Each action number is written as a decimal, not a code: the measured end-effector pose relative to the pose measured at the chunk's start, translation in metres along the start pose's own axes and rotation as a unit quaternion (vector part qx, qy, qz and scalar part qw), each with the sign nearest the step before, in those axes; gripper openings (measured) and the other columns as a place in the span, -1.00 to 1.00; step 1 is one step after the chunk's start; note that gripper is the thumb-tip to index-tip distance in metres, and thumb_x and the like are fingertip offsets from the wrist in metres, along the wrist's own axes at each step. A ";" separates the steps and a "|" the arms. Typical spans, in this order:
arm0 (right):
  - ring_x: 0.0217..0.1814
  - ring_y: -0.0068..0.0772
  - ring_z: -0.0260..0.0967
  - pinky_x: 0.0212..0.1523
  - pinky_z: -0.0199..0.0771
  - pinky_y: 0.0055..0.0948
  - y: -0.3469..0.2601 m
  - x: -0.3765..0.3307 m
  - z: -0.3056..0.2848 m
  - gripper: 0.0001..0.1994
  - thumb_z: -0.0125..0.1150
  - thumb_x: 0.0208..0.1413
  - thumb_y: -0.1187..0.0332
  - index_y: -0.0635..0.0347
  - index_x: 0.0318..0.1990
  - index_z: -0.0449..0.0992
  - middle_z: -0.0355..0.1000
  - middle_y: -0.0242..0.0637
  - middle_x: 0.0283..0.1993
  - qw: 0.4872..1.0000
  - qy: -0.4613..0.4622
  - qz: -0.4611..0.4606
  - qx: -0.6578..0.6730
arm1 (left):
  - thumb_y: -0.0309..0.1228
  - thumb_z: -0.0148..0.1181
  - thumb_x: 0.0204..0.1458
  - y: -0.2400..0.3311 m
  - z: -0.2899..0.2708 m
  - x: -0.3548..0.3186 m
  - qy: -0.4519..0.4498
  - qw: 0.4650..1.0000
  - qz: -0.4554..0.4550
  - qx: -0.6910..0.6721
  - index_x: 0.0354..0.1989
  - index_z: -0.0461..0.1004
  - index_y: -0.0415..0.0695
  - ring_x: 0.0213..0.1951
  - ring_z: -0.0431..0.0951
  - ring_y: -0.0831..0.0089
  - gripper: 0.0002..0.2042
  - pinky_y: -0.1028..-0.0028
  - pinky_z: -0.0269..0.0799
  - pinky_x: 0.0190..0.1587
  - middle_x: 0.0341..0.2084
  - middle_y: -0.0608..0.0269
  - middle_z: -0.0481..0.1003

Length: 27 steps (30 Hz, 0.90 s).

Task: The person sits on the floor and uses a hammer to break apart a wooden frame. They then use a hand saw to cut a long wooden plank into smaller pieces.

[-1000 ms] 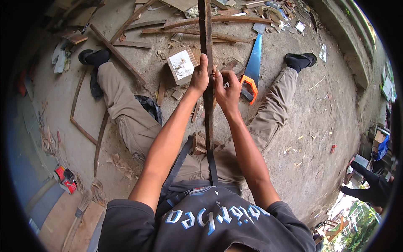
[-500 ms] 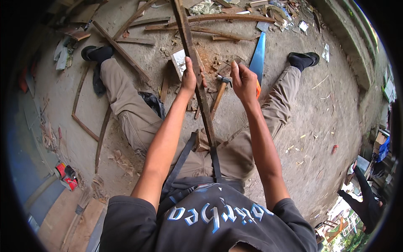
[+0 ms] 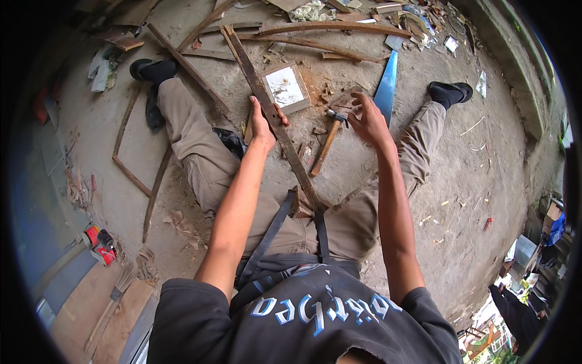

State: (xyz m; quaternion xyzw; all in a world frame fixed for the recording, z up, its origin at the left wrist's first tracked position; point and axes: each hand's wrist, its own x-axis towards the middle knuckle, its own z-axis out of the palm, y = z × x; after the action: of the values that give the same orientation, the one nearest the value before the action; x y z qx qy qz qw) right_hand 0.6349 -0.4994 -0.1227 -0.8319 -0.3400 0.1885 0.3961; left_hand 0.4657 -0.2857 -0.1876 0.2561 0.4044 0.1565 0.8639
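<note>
My left hand (image 3: 265,124) is wrapped round a long, dark wooden strip (image 3: 297,167), which slants from the far side down toward my lap. The strip's near end meets a small wooden block (image 3: 301,205) between my thighs. My right hand (image 3: 371,124) is held over the ground with its fingers apart, and I see nothing in it. Close by its fingers lies a claw hammer (image 3: 327,144) with a wooden handle. Just beyond that hand is a handsaw (image 3: 386,91) with a blue blade; its handle is hidden behind the hand.
A wooden box (image 3: 286,87) with a white top sits beyond the strip. Several wooden strips (image 3: 330,27) lie at the back, and another bent piece (image 3: 130,173) at the left. A red-and-black tool (image 3: 100,244) and a brush (image 3: 115,291) lie lower left. A concrete ledge (image 3: 515,91) runs along the right.
The strip's far end has come down and tilted left, showing the white-topped box. My left hand moved slightly nearer with it. My right hand's fingers have gone from pinched to spread.
</note>
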 end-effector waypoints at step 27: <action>-0.16 -0.38 0.50 -0.11 0.49 -0.35 0.059 -0.036 0.042 -0.64 0.02 0.32 0.17 0.34 -0.04 0.49 0.55 -0.20 -0.21 0.975 -0.074 0.109 0.176 | 0.44 -0.48 0.07 0.171 0.051 0.069 0.045 0.971 0.216 -0.091 -0.45 0.35 -0.12 -0.50 0.27 0.33 -0.21 0.27 0.27 -0.29 -0.61 0.24 0.34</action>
State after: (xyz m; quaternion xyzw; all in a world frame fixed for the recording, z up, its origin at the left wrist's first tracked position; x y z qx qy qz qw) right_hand 0.6098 -0.5292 -0.1933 -0.7649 -0.2371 0.3487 0.4870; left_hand 0.5374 -0.1284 -0.1057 0.2506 0.3618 0.3870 0.8103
